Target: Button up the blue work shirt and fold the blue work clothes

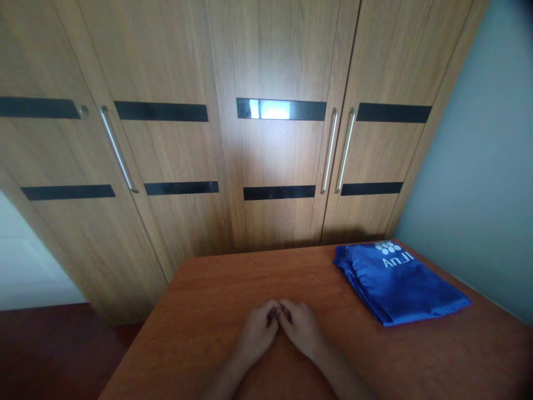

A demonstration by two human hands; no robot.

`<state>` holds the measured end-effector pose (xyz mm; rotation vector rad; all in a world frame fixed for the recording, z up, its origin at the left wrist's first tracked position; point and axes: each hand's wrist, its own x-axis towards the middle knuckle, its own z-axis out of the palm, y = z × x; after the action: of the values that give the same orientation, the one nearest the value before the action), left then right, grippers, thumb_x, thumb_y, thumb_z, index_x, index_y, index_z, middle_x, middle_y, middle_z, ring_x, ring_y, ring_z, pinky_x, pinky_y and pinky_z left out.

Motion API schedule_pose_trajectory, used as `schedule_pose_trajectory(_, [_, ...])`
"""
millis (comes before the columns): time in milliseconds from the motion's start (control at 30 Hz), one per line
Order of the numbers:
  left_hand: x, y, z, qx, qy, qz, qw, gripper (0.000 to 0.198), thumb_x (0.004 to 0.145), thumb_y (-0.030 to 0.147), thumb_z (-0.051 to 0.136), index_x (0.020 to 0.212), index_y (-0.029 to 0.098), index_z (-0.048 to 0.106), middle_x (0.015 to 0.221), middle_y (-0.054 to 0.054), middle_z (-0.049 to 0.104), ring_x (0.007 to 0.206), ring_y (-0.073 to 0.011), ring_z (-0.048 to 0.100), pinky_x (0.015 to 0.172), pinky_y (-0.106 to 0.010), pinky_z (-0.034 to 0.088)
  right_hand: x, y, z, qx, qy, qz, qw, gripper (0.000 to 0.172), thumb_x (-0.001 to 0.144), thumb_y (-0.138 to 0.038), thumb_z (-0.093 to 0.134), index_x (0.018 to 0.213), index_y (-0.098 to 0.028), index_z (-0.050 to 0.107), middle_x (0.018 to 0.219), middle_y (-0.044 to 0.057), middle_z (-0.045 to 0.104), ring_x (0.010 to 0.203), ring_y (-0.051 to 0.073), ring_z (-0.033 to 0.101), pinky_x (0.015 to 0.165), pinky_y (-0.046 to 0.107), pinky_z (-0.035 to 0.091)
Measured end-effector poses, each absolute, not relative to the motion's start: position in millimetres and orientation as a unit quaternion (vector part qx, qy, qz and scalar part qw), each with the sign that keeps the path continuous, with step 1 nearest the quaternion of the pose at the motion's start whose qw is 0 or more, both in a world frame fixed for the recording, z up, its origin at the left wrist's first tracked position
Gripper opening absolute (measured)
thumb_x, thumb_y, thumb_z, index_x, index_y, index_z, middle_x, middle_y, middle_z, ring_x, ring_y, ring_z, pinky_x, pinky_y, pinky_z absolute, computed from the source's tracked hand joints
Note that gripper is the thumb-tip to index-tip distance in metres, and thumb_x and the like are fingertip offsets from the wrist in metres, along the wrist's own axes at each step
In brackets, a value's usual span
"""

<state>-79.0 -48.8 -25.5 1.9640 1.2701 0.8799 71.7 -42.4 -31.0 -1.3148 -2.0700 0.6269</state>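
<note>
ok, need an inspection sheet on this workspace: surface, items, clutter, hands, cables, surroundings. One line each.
Surface: reddish-brown table, wood-look top.
Items: folded blue cloth with white lettering and dots, lying on the table's right side, apart from the hands.
Clutter: nothing seen.
Hands: left hand and right hand together over the table, touching at the fingers; no held item visible.
Cables: nothing seen.
Surroundings: wooden cabinet behind, doors shut, with black strips and metal handles; pale wall at right.
</note>
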Motion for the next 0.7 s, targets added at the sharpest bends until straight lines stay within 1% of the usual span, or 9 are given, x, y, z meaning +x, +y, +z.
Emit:
schedule_pose_trajectory(333, [-78,-51,-21,0.746,0.473,0.343,0.321,0.025,0.075,0.007,0.043,0.085,0.02,0.062,0.087,-0.003,0.068,0.081,-0.0162,0.062,0.075,-0.024,0.043,75,-44,-27,-0.485,-0.784,0.244,0.301,0.024,0.09,-0.022,0.044,0.095,-0.023,0.067,0.084,0.002,0.071,0.075,0.016,0.065,0.067,0.023,0.043])
schedule_pose_trajectory(433, [-78,-50,-22,0.748,0.477,0.338,0.315,0.025,0.073,0.006,0.043,0.082,0.02,0.062,0.083,-0.002,0.068,0.078,-0.0161,0.061,0.073,-0.024,0.043,84,-41,-24,-0.465,-0.779,0.263,0.328,0.025,0.089,-0.024,0.045,0.101,-0.022,0.067,0.081,0.002,0.071,0.07,0.016,0.064,0.066,0.024,0.046])
schedule_pose_trajectory(533, [-79,-48,-25,0.746,0.484,0.335,0.311,0.025,0.072,0.006,0.044,0.082,0.02,0.062,0.082,-0.002,0.067,0.078,-0.016,0.061,0.073,-0.024,0.043,113,-32,-19,-0.481,-0.742,0.27,0.381,0.032,0.089,-0.032,0.044,0.111,-0.02,0.064,0.078,0.003,0.071,0.068,0.017,0.065,0.066,0.027,0.05])
schedule_pose_trajectory(567, [-80,-47,-27,0.745,0.484,0.337,0.313,0.025,0.072,0.006,0.044,0.083,0.02,0.062,0.083,-0.002,0.067,0.079,-0.016,0.061,0.073,-0.024,0.043,129,-28,-17,-0.492,-0.727,0.264,0.4,0.034,0.09,-0.035,0.044,0.112,-0.019,0.063,0.08,0.004,0.071,0.071,0.018,0.066,0.068,0.028,0.051])
schedule_pose_trajectory(600, [-80,-47,-28,0.743,0.485,0.338,0.314,0.025,0.073,0.006,0.044,0.083,0.02,0.062,0.083,-0.003,0.067,0.079,-0.0159,0.061,0.073,-0.024,0.043,148,-24,-15,-0.504,-0.713,0.252,0.416,0.035,0.09,-0.037,0.043,0.113,-0.019,0.063,0.087,0.005,0.072,0.077,0.019,0.067,0.073,0.03,0.052])
schedule_pose_trajectory(700, [-81,-45,-30,0.74,0.487,0.337,0.318,0.024,0.073,0.007,0.044,0.083,0.02,0.062,0.083,-0.003,0.067,0.079,-0.0159,0.061,0.073,-0.024,0.043,222,-6,-11,-0.569,-0.688,0.154,0.424,0.038,0.089,-0.041,0.044,0.115,-0.019,0.061,0.101,0.008,0.071,0.092,0.023,0.067,0.085,0.036,0.051])
